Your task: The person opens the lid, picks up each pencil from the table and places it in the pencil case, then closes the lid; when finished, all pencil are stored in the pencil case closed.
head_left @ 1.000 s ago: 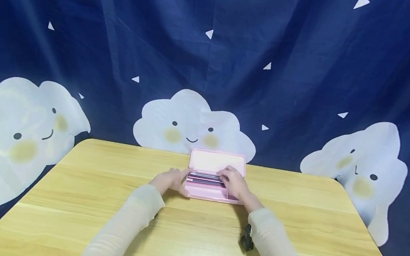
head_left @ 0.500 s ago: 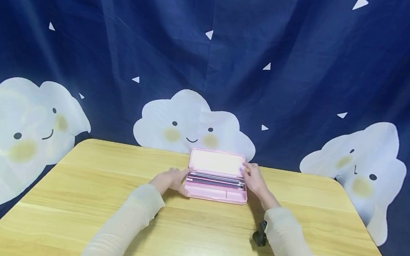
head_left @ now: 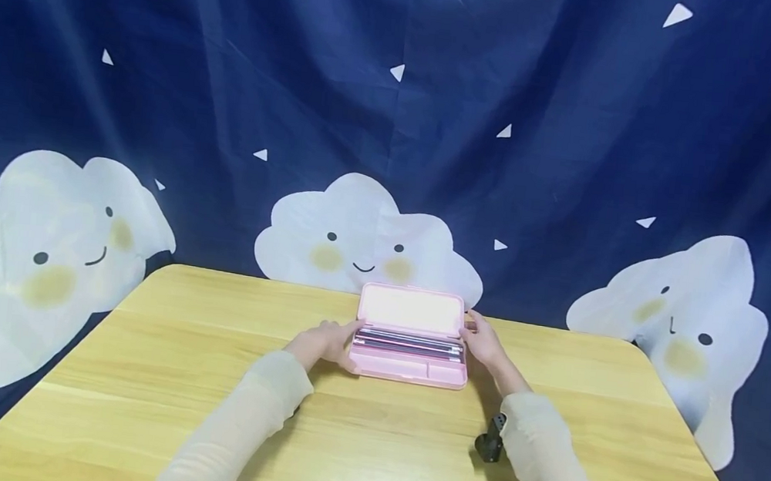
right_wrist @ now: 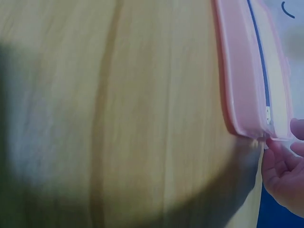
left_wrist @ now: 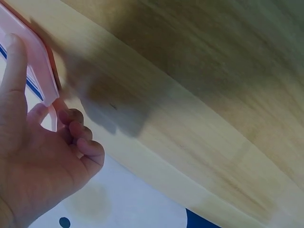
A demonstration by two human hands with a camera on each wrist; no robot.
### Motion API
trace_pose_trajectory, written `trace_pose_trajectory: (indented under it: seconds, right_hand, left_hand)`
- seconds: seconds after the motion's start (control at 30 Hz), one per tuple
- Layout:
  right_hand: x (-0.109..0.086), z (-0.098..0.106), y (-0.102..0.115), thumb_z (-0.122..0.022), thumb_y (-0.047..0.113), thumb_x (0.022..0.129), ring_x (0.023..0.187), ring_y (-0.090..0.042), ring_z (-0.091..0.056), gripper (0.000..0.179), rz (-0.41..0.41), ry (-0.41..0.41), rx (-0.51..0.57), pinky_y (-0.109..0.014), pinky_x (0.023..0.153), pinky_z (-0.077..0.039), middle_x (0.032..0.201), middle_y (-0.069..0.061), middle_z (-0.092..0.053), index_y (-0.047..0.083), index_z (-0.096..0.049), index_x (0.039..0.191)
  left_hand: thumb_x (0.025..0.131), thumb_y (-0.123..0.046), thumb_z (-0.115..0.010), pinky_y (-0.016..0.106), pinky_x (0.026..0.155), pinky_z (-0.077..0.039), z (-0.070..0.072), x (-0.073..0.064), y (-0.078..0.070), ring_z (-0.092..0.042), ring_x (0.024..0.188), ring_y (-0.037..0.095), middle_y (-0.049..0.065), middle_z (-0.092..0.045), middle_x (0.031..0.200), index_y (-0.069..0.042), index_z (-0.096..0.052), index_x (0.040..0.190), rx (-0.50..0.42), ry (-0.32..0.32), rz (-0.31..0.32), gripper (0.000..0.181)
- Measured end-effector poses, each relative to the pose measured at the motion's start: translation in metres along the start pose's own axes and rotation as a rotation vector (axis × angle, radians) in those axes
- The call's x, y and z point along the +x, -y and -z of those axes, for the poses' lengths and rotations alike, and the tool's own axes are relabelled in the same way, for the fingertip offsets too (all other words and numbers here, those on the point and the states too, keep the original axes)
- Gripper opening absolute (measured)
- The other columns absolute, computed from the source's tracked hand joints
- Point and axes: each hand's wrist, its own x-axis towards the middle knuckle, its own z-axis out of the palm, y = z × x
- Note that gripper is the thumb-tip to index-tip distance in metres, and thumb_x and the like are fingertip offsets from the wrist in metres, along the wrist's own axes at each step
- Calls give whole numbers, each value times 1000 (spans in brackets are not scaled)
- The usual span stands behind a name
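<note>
A pink pencil case [head_left: 393, 365] lies on the table with its lid [head_left: 410, 309] raised at the back. Several dark pencils [head_left: 410, 342] lie side by side in its rear section; the front tray section has a divider. My left hand [head_left: 330, 342] grips the case's left end, and in the left wrist view the thumb [left_wrist: 16, 61] lies along its side while other fingers curl behind. At the right end, by the lid's lower corner, my right hand [head_left: 487, 345] is loosely bent; its fingertips [right_wrist: 269, 151] are at the case's rear corner.
The wooden table [head_left: 367, 432] stretches on both sides and in front of the case. Behind it hangs a dark blue cloth [head_left: 346, 74] printed with white clouds. A small black device [head_left: 490, 440] is on the right wrist.
My right hand has moved from over the pencils to the right end of the case, beside the lid, uncovering the pencils' ends. The left hand keeps its hold.
</note>
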Motion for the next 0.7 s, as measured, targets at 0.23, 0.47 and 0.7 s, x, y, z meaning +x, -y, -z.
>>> trace_pose_trajectory:
  seconds: [0.23,0.47,0.7]
  right_hand:
    - [-21,6,57,-45,13,95,93,-31,-55,60,-220,-33,69,-38,83,-48,115,-31,-47,-10,-14,141]
    - [-26,7,73,-40,24,98,65,-11,-48,55,-243,-41,189,-24,62,-43,107,-22,-47,-1,-19,142]
    - [-25,9,79,-30,40,98,74,-14,-45,50,-288,-119,246,-28,67,-42,93,-10,-45,-1,-33,127]
  left_hand:
    - [65,-43,-78,56,96,-36,-1,-1,-4,-36,123,39,26,-38,135,-24,-26,144,25,-12,18,96]
    - [65,-42,-78,57,96,-35,-2,-3,-4,-35,123,38,25,-38,135,-24,-30,143,19,-38,-12,94]
    - [64,-42,-79,52,93,-39,-4,-3,-3,-41,116,35,23,-45,128,-19,-37,140,44,-94,-42,89]
